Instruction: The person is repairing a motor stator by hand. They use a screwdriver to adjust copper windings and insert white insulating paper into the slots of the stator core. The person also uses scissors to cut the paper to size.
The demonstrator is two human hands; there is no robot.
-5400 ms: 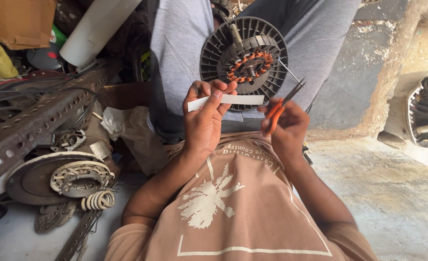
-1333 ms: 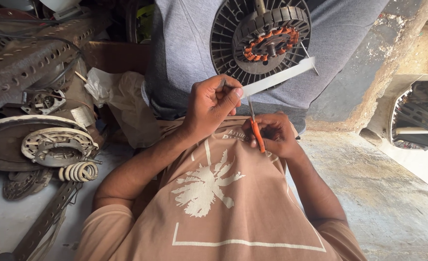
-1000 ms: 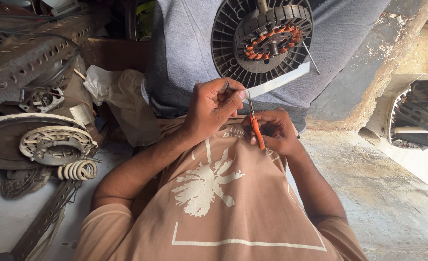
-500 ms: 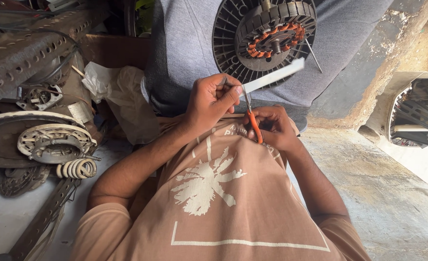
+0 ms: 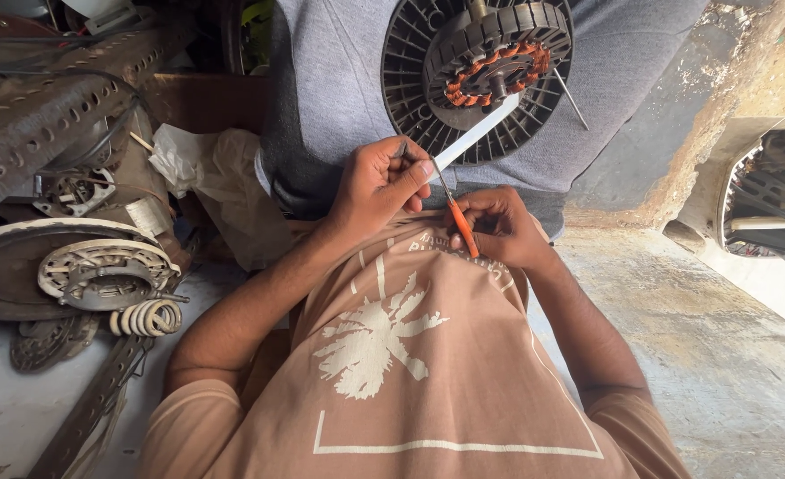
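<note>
My left hand pinches one end of a white flat strip, which slants up toward a black round fan motor with orange copper windings. The motor rests on my grey-clothed lap. My right hand grips small orange-handled scissors. Their blades point up and meet the strip right beside my left fingertips. Both hands sit close together over my tan shirt.
A rusty perforated metal frame and a round motor plate with a wire coil lie at the left. Crumpled cloth sits beside my leg. Another fan housing stands at the right on the concrete floor.
The strip's free end has tilted up toward the motor. The scissors have moved from beside my chest up to the strip near my left fingers, and the view has shifted slightly.
</note>
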